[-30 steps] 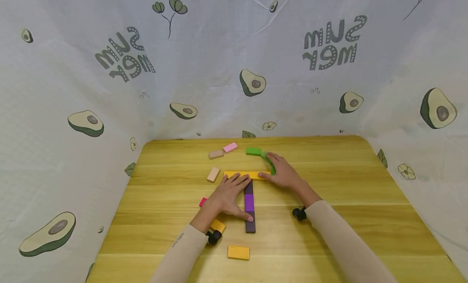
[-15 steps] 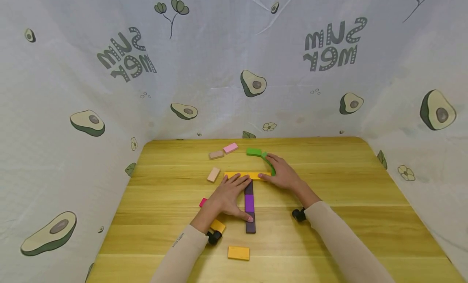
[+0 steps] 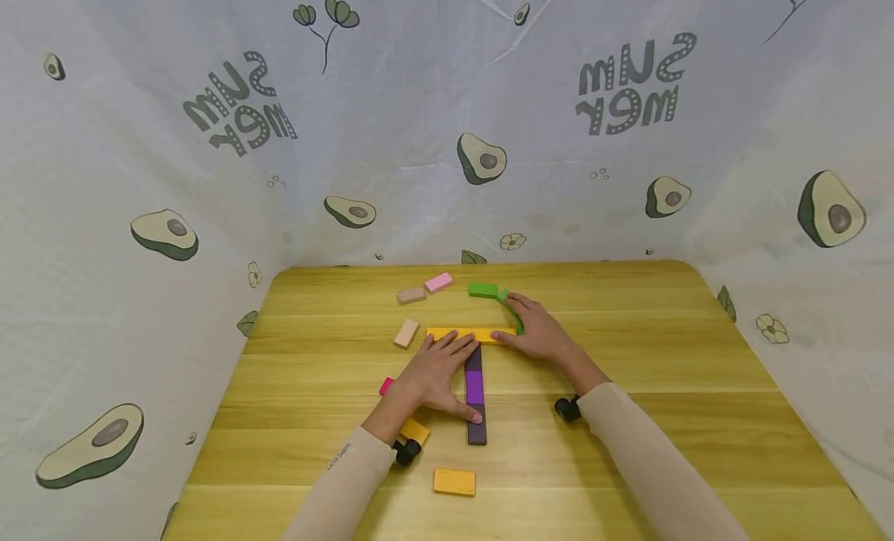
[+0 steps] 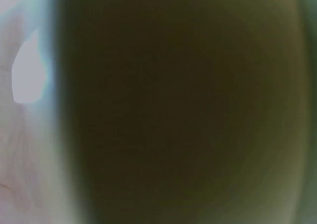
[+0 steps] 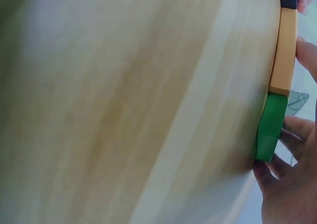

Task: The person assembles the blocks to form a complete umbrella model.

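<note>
- The left hand [image 3: 436,374] lies palm down with fingers spread wide; its fingertips rest on a long, flat, yellow-orange strip [image 3: 462,336] and its thumb touches the lowest part of a straight, three-part column of dark and bright purple rectangular blocks [image 3: 475,387].
- That strip lies crosswise at the column's far end, so the two make a T on the wood-grain table [image 3: 698,463].
- The right hand [image 3: 545,337] is spread moderately, thumb at the strip's right end, fingers touching small, smooth, angled green blocks [image 3: 520,322] that meet that end (the right wrist view shows this join plainly).
- Another flat, rectangular green block [image 3: 483,290] lies just beyond the right fingertips.
- Left of the strip are a beige rectangular block [image 3: 407,333], a tan one [image 3: 411,295] and a pink one [image 3: 439,282].
- Nearer the person lies a flat yellow-orange block [image 3: 455,482].
</note>
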`<state>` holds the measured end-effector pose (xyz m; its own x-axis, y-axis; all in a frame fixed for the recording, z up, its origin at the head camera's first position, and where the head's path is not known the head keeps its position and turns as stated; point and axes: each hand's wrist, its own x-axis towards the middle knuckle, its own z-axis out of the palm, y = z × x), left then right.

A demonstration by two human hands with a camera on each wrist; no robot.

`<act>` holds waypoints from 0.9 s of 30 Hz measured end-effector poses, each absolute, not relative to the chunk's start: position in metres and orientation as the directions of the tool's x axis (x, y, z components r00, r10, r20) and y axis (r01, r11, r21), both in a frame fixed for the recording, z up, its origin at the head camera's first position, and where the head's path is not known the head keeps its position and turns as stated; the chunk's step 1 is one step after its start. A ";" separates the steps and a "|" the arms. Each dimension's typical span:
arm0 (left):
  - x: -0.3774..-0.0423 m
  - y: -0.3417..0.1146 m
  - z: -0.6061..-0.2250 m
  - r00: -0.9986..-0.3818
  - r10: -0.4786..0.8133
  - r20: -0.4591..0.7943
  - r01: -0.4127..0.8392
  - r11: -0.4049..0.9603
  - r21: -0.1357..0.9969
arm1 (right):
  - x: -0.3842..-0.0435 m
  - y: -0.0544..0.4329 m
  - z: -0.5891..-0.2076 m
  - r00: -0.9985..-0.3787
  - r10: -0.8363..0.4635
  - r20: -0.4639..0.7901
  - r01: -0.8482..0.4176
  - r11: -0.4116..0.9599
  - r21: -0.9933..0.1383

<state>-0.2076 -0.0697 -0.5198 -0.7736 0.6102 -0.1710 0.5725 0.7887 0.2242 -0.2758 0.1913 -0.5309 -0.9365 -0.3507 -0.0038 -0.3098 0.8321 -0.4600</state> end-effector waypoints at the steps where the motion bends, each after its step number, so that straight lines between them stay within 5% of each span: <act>1: -0.207 -0.070 -0.520 -0.773 0.611 -0.173 0.573 0.788 0.223 | -0.276 0.191 -0.532 -0.936 -0.352 -0.003 -0.311 0.832 -0.459; 8: -0.207 -0.070 -0.521 -0.766 0.619 -0.174 0.577 0.781 0.238 | -0.275 0.192 -0.533 -0.938 -0.346 -0.009 -0.303 0.832 -0.465; 16: -0.214 -0.090 -0.505 -0.747 0.660 -0.083 0.586 0.712 0.388 | -0.278 0.192 -0.532 -0.936 -0.351 -0.013 -0.304 0.830 -0.467; 27: -0.245 -0.157 -0.509 -0.831 0.553 -0.056 0.439 0.715 0.544 | -0.276 0.192 -0.533 -0.934 -0.357 -0.012 -0.310 0.826 -0.471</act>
<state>-0.2454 -0.1574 -0.5091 -0.8313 0.5530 -0.0556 0.4392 0.7149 0.5440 -0.2764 0.1916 -0.5331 -0.9340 -0.3571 -0.0123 -0.3095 0.8260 -0.4711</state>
